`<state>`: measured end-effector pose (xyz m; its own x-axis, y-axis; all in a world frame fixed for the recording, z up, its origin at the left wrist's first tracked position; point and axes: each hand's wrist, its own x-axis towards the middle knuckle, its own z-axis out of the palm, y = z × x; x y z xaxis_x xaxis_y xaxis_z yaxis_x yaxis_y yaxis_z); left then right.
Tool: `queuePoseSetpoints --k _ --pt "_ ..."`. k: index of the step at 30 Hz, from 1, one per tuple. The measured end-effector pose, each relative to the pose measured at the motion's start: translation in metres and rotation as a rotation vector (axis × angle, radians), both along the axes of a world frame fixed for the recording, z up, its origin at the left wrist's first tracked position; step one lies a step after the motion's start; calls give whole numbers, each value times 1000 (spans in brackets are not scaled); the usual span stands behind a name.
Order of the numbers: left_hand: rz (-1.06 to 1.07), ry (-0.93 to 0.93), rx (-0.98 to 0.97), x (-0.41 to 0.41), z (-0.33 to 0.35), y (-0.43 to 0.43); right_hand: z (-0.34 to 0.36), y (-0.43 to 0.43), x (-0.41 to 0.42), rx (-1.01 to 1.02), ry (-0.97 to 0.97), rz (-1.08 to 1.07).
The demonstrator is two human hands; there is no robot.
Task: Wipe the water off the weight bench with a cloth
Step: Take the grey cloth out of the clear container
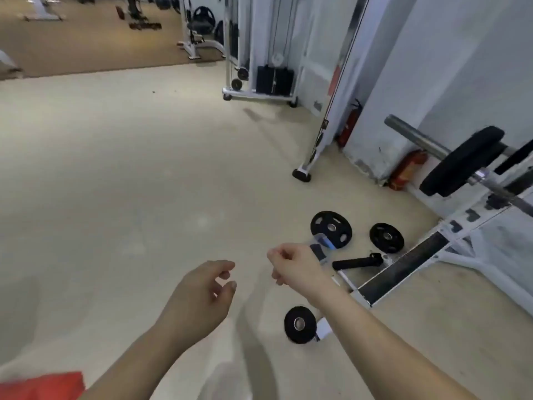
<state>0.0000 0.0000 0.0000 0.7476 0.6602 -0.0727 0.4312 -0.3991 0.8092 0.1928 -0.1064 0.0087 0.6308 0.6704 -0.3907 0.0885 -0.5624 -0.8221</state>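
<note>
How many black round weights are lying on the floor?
3. One plate sits beyond the right hand, one right of it by the rack, one nearest, under the forearm. Others may be hidden.

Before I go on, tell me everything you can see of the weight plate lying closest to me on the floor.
The nearest weight plate is a black, matte disc, rubber-coated by the look of it, with a shiny metal-ringed centre hole. It seems to lie nearly flat on the pale floor, below the right forearm and apart from both hands. A white frame foot sits against its right edge; whether they actually touch I cannot tell. Two other plates lie farther off. No markings are legible on it.
</note>
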Motion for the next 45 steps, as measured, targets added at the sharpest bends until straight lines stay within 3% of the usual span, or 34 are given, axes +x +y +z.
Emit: queuePoseSetpoints --k 7,12,21,24,33,40,45 --pt "-130 111 -126 109 -37 108 -30 50 85 -36 148 -284" --pt "-349 144 -110 214 -47 154 -33 63 147 -10 179 -554" --pt "-782 162 -116 431 -90 106 -83 18 289 40 251 -947" --pt "-844 261 -98 494 -128 99 -122 17 343 22 277 -975" --pt "-881 480 -42 612 -284 146 -293 49 453 -119 387 -1007" --pt "-864 486 -70 703 -480 176 -511 100 520 -182 412 -1066" --pt "-896 621 -8 752 -625 183 -665 120 558 -245 440 -1106"
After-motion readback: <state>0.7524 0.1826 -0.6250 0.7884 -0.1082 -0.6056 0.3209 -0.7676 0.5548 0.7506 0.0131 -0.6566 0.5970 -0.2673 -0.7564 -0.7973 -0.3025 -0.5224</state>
